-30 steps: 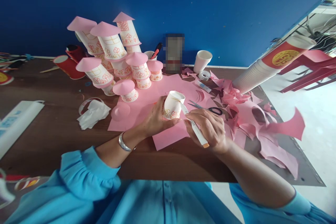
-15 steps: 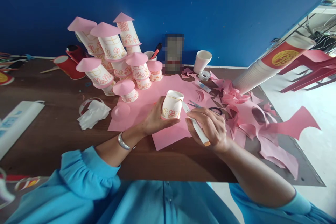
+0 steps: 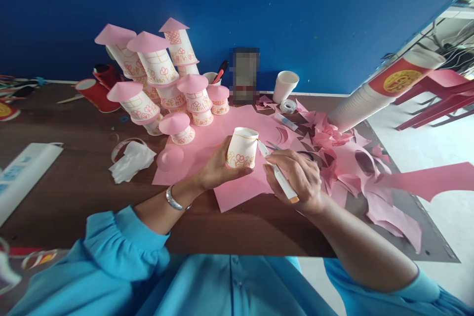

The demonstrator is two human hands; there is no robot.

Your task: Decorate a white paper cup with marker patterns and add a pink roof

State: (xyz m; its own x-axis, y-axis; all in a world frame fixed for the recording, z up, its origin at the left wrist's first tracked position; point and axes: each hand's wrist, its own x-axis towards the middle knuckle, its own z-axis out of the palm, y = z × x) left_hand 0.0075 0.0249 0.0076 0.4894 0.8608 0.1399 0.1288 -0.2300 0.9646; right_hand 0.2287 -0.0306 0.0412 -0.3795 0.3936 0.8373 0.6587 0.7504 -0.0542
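My left hand (image 3: 219, 164) is wrapped round a white paper cup (image 3: 241, 147), its fingers partly hidden behind it. Red and orange flowers are drawn along the cup's lower part, and an orange line runs near its upper rim. Between the fingers of my right hand (image 3: 296, 177) is a white marker pen (image 3: 283, 183) with an orange end; its tip is at the cup's upper right edge. Beneath both hands lies a sheet of pink paper (image 3: 233, 197). Scissors (image 3: 274, 146) lie partly hidden behind my right hand.
Paper-cup towers (image 3: 157, 66) with pink cone roofs stand at the back left. Pink paper scraps (image 3: 348, 173) cover the right side, beside a leaning stack of cups (image 3: 363, 98). A tape roll (image 3: 288, 106) and a white cup (image 3: 285, 86) are near the blue wall.
The marker tip has shifted slightly along the cup's rim, and the cup has tilted a little. At the far right a pink paper scrap has swung outward over the table's edge.
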